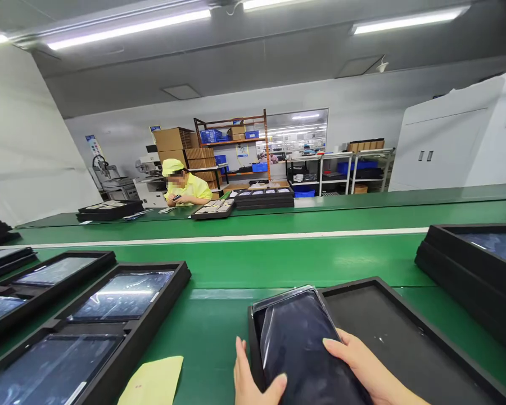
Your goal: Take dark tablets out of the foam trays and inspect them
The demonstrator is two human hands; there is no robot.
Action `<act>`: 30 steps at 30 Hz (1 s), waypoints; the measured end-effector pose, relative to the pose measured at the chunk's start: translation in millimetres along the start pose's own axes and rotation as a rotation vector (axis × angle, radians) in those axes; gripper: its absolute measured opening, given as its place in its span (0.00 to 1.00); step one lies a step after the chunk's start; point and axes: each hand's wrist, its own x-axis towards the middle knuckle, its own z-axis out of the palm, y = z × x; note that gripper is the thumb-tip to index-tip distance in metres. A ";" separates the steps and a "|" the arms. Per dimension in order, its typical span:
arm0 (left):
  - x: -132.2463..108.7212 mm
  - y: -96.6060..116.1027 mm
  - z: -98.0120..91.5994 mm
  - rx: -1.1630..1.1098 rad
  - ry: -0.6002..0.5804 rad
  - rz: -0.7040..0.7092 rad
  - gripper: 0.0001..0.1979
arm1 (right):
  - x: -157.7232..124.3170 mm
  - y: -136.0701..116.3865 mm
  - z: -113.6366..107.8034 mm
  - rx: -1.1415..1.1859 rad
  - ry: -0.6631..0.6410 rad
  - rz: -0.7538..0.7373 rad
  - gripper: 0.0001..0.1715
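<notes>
- The trays point(168, 281) at the left already held dark panels in their compartments, so that share looked done.
- In the near tray point(405, 337), the right compartment lay bare, and the film-wrapped panel point(303, 343) sat over the left one, apparently not yet fully seated, its far edge seeming to ride on the rim.
- The left hand point(253, 382) was at the panel's near left corner with its thumb pressed on the face. Whether its fingers curled beneath could not be told.
- The right hand point(362, 365) lay flat on the panel from the right, fingers straight and close together, gripping nothing.
</notes>
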 end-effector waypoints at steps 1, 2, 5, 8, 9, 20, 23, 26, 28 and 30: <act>1.9 16.3 -0.4 -0.096 -0.005 0.004 0.48 | -5.3 -2.7 -0.2 0.019 -0.011 -0.052 0.26; 2.6 33.0 -0.7 -0.211 -0.033 0.007 0.46 | -10.1 -5.9 -1.0 0.020 -0.017 -0.108 0.27; -2.1 76.8 0.7 -0.493 -0.102 0.022 0.34 | -19.3 -15.6 -7.2 -0.091 -0.040 -0.274 0.29; -10.2 99.9 5.0 -0.559 -0.011 0.114 0.24 | -20.9 -22.5 -13.0 -0.216 0.036 -0.396 0.24; -12.3 103.3 6.4 -0.566 0.023 0.159 0.23 | -21.0 -24.8 -13.3 -0.246 0.055 -0.427 0.24; -33.5 102.2 -2.9 -0.605 -0.171 0.680 0.16 | -43.5 -49.5 0.9 -0.297 -0.391 -0.847 0.26; -36.9 100.9 -3.4 -0.607 -0.204 0.710 0.15 | -44.6 -45.8 -0.8 -0.274 -0.430 -0.893 0.24; -37.5 100.0 -2.0 -0.595 -0.208 0.724 0.16 | -46.7 -46.6 0.2 -0.268 -0.443 -0.912 0.22; -35.6 97.5 -1.9 -0.587 -0.204 0.730 0.16 | -48.1 -50.0 -0.1 -0.269 -0.446 -0.907 0.22; -30.4 91.9 -3.1 -0.588 -0.202 0.724 0.17 | -47.4 -53.4 -4.0 -0.302 -0.445 -0.883 0.22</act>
